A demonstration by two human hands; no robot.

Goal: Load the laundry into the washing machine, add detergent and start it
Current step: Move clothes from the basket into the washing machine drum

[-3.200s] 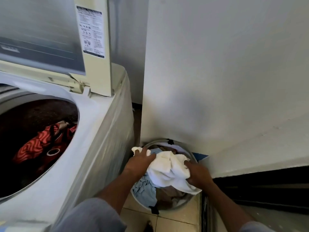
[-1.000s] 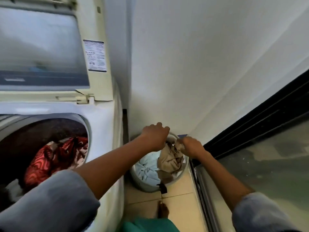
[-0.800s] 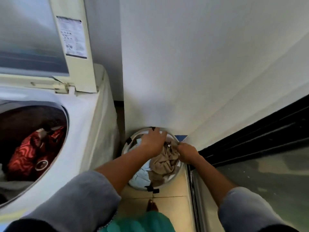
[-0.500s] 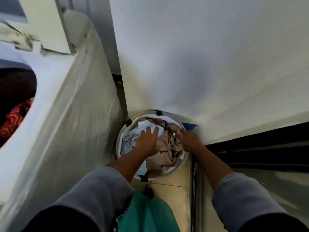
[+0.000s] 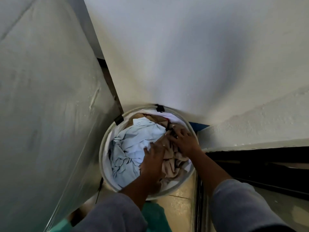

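A round white laundry basket [image 5: 104, 144] stands on the floor in the corner. It holds a pale blue garment [image 5: 132, 148] on the left and a beige garment [image 5: 172, 164] on the right. My left hand [image 5: 154, 158] presses down on the clothes where blue meets beige, fingers spread. My right hand [image 5: 184, 141] lies on the beige garment near the basket's right rim, its fingers digging into the fabric. Only the washing machine's plastic-wrapped side [image 5: 46, 114] shows at the left; its drum is out of view.
A white wall [image 5: 184, 56] rises right behind the basket. A dark sliding-door track and frame [image 5: 250, 164] run along the right. Tan floor tiles [image 5: 180, 208] lie in front of the basket, with a green garment [image 5: 155, 215] on my body at the bottom edge.
My view has tilted down and moved closer to the basket, and the drum has left the frame. Both hands have sunk lower into the basket, onto the beige garment.
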